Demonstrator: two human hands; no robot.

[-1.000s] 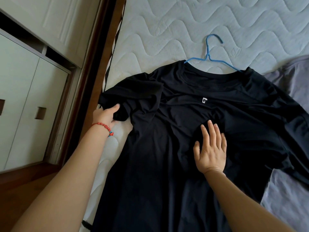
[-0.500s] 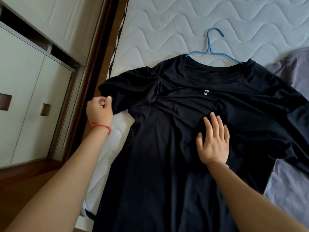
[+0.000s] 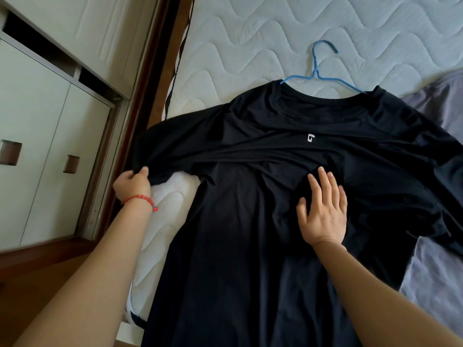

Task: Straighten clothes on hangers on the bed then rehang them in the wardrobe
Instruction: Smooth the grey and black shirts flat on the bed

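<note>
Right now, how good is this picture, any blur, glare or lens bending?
Head view: sharp, with no motion blur on the left hand or right hand; soft daylight, no glare; the black shirt swallows its fold detail; wide-angle bending curves the wardrobe and bed frame.

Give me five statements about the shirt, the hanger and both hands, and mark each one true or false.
1. The left hand pinches the end of the black shirt's sleeve. True.
2. The right hand grips the blue hanger. False: it lies flat on the shirt's chest, apart from the hanger.
3. The hanger's hook rests on the white quilted mattress. True.
4. The shirt is folded into a neat square. False: it lies spread out, with wrinkles across the chest.
5. A red bracelet sits on the right wrist. False: it is on the left wrist.
</note>
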